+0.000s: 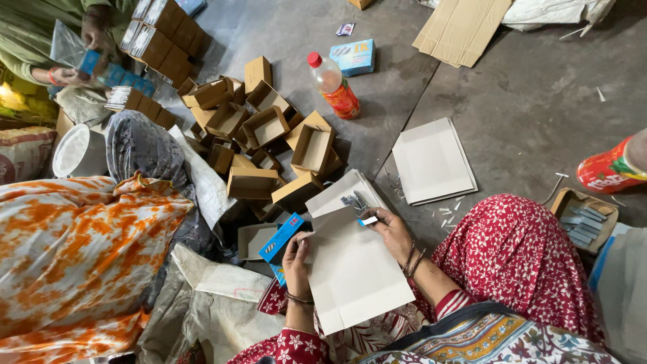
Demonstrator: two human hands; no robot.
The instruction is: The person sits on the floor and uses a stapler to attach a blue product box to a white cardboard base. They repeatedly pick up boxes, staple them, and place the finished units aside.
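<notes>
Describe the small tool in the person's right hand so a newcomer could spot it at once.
Start at the grey card sheet on the person's lap. At its top edge the right hand grips a small metal stapler. It is the only shiny metal thing among card and brown boxes.

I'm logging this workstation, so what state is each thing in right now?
Left hand: holds the edge of the white card stack.
Right hand: pinches a small white-blue piece.
Blue carton: closed, beside the left hand.
Small brown boxes: open, heaped.
Bottle: capped, lying on the floor.
</notes>
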